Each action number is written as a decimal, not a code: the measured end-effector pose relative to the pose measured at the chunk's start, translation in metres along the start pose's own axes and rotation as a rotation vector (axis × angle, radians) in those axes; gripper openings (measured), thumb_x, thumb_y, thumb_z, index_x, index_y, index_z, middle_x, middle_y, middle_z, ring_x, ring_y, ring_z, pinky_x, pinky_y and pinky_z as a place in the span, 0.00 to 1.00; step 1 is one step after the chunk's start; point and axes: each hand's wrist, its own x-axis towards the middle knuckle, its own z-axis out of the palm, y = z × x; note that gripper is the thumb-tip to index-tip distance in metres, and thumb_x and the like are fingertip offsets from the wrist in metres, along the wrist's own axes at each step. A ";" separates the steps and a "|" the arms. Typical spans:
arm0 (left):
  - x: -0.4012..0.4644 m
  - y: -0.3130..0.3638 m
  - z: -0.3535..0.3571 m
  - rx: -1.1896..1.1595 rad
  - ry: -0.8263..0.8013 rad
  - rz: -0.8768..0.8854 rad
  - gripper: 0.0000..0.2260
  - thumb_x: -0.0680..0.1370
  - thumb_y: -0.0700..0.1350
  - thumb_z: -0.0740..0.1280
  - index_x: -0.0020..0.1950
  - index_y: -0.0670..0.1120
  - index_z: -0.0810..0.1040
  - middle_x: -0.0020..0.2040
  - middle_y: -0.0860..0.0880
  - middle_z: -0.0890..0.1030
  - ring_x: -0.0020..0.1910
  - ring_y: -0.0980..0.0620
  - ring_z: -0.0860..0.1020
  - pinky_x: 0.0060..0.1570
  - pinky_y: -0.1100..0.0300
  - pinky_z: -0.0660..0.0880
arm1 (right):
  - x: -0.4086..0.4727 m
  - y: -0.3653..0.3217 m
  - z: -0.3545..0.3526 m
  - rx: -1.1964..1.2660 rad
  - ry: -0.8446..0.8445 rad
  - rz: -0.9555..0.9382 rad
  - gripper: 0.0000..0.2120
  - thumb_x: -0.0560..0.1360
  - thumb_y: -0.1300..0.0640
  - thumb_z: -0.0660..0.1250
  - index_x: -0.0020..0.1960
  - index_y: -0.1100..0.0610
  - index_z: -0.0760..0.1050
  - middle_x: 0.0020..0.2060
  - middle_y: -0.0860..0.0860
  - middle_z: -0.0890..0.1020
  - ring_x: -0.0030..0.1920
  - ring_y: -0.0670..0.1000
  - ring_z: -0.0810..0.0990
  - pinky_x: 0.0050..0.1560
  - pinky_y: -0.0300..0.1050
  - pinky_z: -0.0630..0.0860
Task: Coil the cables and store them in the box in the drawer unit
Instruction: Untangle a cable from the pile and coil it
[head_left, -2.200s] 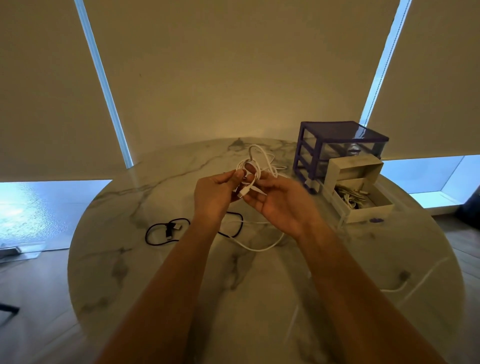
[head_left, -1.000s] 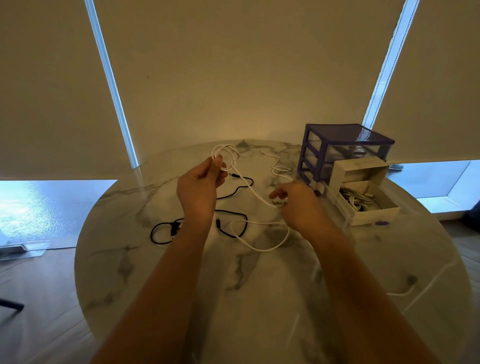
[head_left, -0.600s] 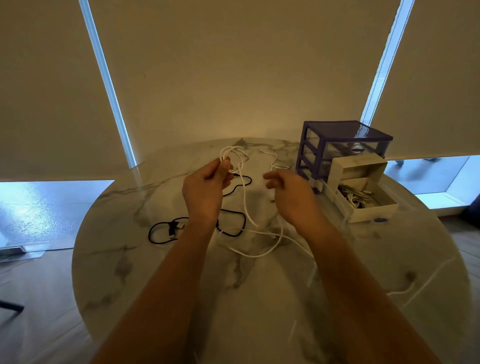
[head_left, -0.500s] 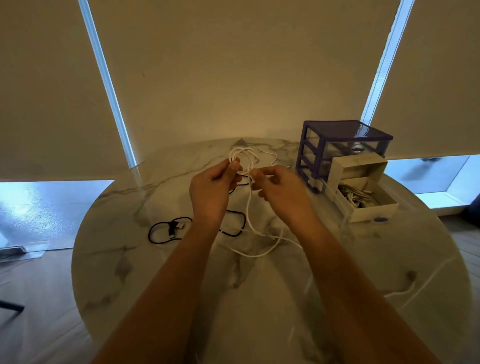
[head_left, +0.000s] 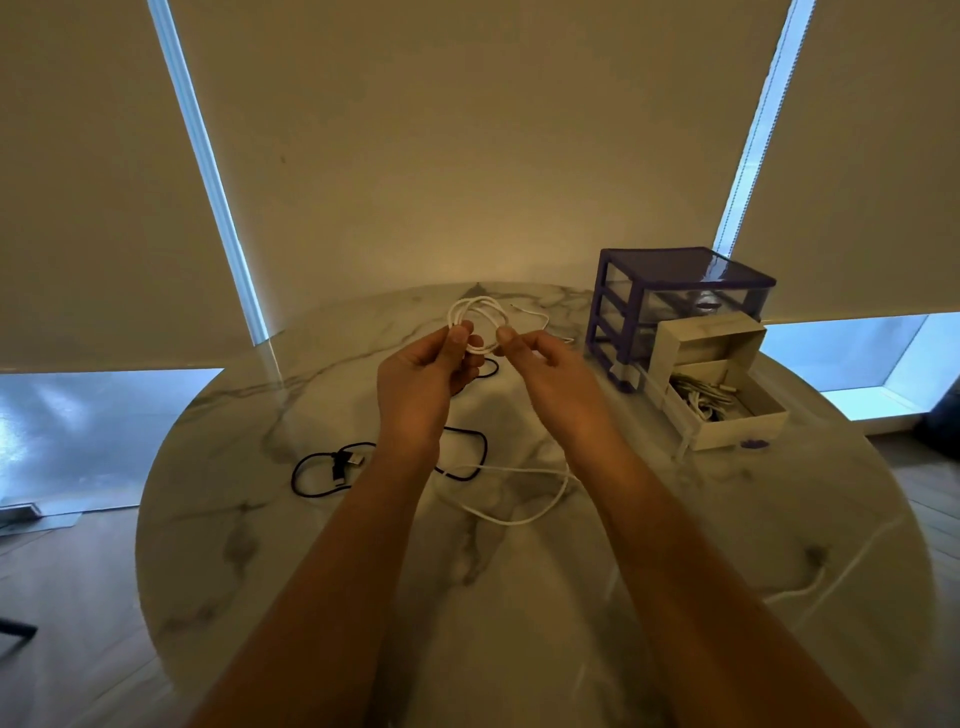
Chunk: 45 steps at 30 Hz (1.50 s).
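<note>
Above the middle of the marble table, my left hand (head_left: 423, 376) pinches several loops of a white cable (head_left: 475, 310) between thumb and fingers. My right hand (head_left: 545, 371) pinches the same cable at the right side of the coil. The rest of the white cable hangs down and trails across the table under my forearms. A black cable (head_left: 322, 470) lies loose on the table to the left. At the right stands the purple drawer unit (head_left: 675, 296), with a white box (head_left: 727, 395) in its pulled-out drawer, lid up, holding several white cables.
The round marble table (head_left: 260, 519) has its edge close on the left and right. Another white cable end (head_left: 537, 322) lies at the far side near the drawer unit. Closed blinds fill the background, and wooden floor shows around the table.
My right hand drew cable out to the right, then came back up to the left hand, adding a loop. The coil in my left hand has grown.
</note>
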 end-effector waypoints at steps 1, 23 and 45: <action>0.000 0.000 0.000 0.022 -0.046 -0.009 0.05 0.79 0.42 0.66 0.50 0.47 0.82 0.42 0.49 0.84 0.41 0.55 0.82 0.43 0.65 0.79 | 0.000 0.003 0.000 -0.031 0.023 -0.040 0.14 0.77 0.41 0.62 0.49 0.49 0.80 0.49 0.43 0.81 0.52 0.43 0.77 0.51 0.43 0.72; 0.010 0.004 -0.013 -0.293 -0.372 -0.516 0.15 0.82 0.52 0.57 0.37 0.48 0.71 0.37 0.52 0.76 0.44 0.54 0.76 0.52 0.58 0.72 | 0.004 0.014 -0.001 -0.270 0.038 -0.115 0.07 0.80 0.52 0.61 0.48 0.52 0.77 0.46 0.48 0.80 0.47 0.49 0.77 0.46 0.46 0.73; 0.008 0.004 -0.009 -0.212 -0.322 -0.545 0.14 0.79 0.54 0.62 0.36 0.50 0.74 0.32 0.53 0.77 0.38 0.56 0.75 0.42 0.61 0.77 | -0.003 0.009 0.000 -0.239 0.039 -0.126 0.15 0.73 0.43 0.69 0.54 0.51 0.83 0.51 0.46 0.84 0.53 0.45 0.80 0.55 0.45 0.76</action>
